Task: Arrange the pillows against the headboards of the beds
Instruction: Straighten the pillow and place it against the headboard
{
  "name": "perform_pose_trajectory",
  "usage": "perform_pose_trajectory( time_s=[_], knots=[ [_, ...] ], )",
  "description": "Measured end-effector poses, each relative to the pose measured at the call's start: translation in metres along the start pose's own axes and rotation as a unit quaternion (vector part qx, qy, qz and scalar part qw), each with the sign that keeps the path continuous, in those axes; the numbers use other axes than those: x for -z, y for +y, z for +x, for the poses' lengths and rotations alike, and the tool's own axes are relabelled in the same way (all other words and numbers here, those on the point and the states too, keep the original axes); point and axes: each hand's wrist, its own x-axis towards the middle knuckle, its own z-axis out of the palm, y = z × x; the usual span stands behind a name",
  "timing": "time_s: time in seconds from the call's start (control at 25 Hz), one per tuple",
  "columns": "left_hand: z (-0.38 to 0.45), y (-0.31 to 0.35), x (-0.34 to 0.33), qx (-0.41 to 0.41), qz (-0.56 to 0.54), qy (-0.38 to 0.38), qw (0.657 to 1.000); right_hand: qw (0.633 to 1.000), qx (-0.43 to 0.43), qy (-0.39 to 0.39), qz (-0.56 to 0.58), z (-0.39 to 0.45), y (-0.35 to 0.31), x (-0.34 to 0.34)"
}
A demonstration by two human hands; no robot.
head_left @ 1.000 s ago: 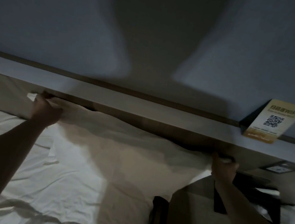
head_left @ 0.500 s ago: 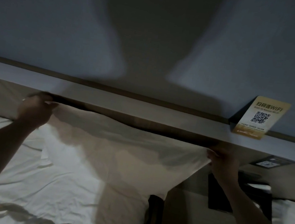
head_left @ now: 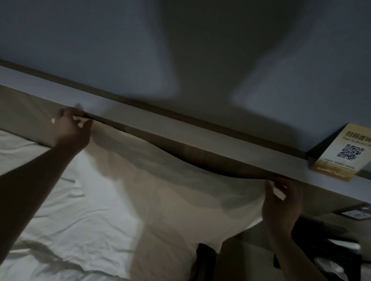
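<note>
Currently you are holding one white pillow point(head_left: 172, 195) upright against the headboard point(head_left: 10, 106), its top edge stretched just under the headboard's ledge point(head_left: 203, 140).

- Left hand point(head_left: 71, 129): you are pinching the pillow's upper left corner, fingers curled tight around the fabric, right at the ledge.
- Right hand point(head_left: 282, 206): you are gripping the upper right corner, thumb in front, fingers wrapped behind. It is sitting lower than the left, so the top edge is sagging between the two.
- Purpose of the hold, as a judgement: by taking both corners, you are keeping the pillow spread to full width and squaring it to the headboard before it settles.
- Bedsheet point(head_left: 68, 219): white and creased, lying under and in front of the pillow.
- WiFi card point(head_left: 352, 152): yellow, with a QR code, leaning on the ledge well to the right.
- Wall panel point(head_left: 357, 213): probably a switch or socket plate; the light is too dim to be sure.
- Dark nightstand point(head_left: 330, 256): sitting beside the bed, below your right forearm.
</note>
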Motion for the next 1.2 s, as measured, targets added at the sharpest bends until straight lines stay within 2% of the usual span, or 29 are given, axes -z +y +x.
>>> perform_pose_trajectory(
  time_s=[0.04, 0.12, 0.2, 0.28, 0.36, 0.44, 0.52, 0.68, 0.8, 0.88, 0.96, 1.08, 1.2],
  knots=[
    [-0.017, 0.003, -0.005, -0.007, -0.005, 0.019, 1.0, 0.999, 0.016, -0.031, 0.013, -0.014, -0.004, -0.005],
    [-0.065, 0.003, -0.023, -0.026, -0.002, 0.061, 0.998, 0.987, 0.073, -0.141, -0.011, -0.05, -0.007, -0.02],
    [-0.112, -0.002, -0.044, 0.005, -0.011, 0.049, 0.999, 0.953, 0.167, -0.238, -0.084, -0.08, 0.001, -0.039],
    [-0.145, -0.005, -0.065, 0.088, -0.018, -0.026, 0.996, 0.921, 0.226, -0.279, -0.151, -0.09, 0.01, -0.056],
    [-0.156, 0.004, -0.075, 0.131, -0.065, -0.141, 0.979, 0.909, 0.239, -0.282, -0.192, -0.09, 0.014, -0.066],
    [-0.155, 0.015, -0.071, 0.135, -0.081, -0.235, 0.959, 0.904, 0.221, -0.291, -0.223, -0.089, 0.016, -0.068],
    [-0.152, 0.007, -0.055, 0.105, -0.069, -0.267, 0.956, 0.896, 0.206, -0.311, -0.242, -0.092, 0.014, -0.064],
    [-0.211, -0.036, -0.004, -0.003, 0.023, -0.217, 0.976, 0.887, 0.139, -0.388, -0.207, -0.106, -0.003, -0.045],
    [-0.298, -0.069, 0.039, -0.041, 0.008, -0.208, 0.977, 0.878, 0.083, -0.447, -0.148, -0.13, -0.017, -0.017],
    [-0.359, -0.09, 0.069, -0.028, -0.027, -0.199, 0.979, 0.872, 0.047, -0.477, -0.098, -0.154, -0.025, 0.007],
    [-0.424, -0.108, 0.099, 0.022, -0.083, -0.177, 0.981, 0.857, 0.017, -0.512, -0.05, -0.186, -0.033, 0.037],
    [-0.514, -0.121, 0.136, 0.096, -0.171, -0.156, 0.968, 0.818, 0.01, -0.575, -0.026, -0.235, -0.037, 0.083],
    [-0.592, -0.125, 0.161, 0.131, -0.218, -0.139, 0.957, 0.77, 0.004, -0.638, -0.024, -0.284, -0.035, 0.126]
  ],
)
